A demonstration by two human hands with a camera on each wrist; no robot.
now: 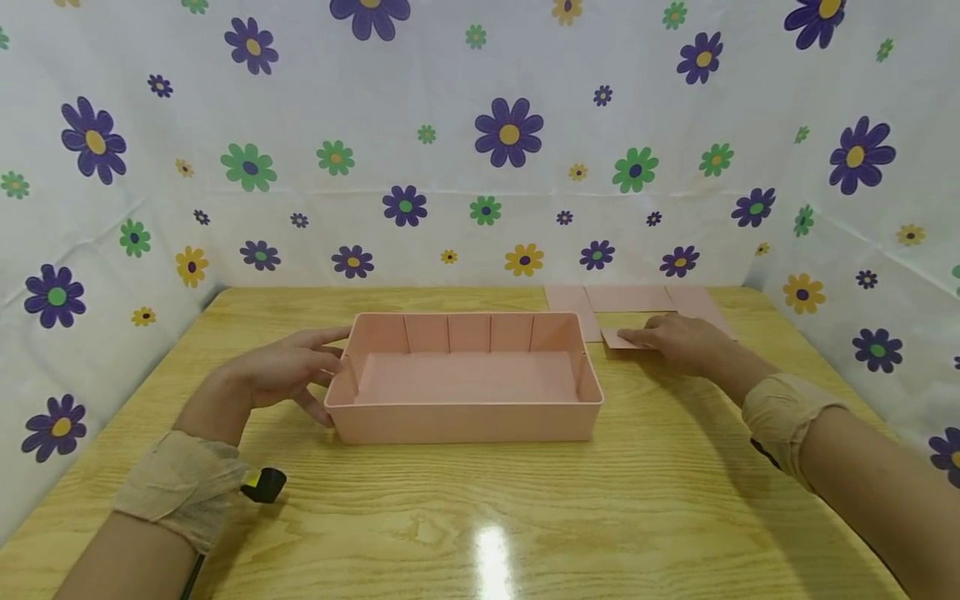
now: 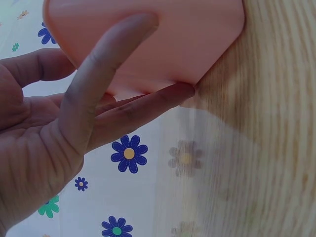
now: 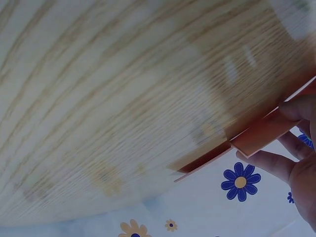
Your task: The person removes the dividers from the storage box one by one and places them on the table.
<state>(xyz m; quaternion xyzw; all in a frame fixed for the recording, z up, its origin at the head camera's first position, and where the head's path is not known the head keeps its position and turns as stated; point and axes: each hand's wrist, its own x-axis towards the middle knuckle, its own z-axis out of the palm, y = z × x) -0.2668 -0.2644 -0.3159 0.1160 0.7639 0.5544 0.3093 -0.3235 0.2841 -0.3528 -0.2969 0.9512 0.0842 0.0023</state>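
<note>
In the head view a pink rectangular box point(image 1: 463, 423) with an open top and slotted inner walls stands on the table. My left hand point(image 1: 288, 371) is at its left end, fingers spread and fairly straight. In the left wrist view, the fingers of the left hand point(image 2: 54, 123) touch the box point(image 2: 197, 39) around its end. At the back right, my right hand point(image 1: 686, 340) pinches a thin flat pink panel point(image 1: 618, 340) by its edge. The right wrist view has the right hand point(image 3: 303, 168) with its thumb on top of this panel point(image 3: 261, 133) and fingers beneath.
Other flat pink panels point(image 1: 628, 298) lie along the table's back edge, right of the box. A flower-printed white cloth point(image 1: 450, 92) walls in the back and both sides. The wood-grained table point(image 1: 420, 517) stretches in front of the box.
</note>
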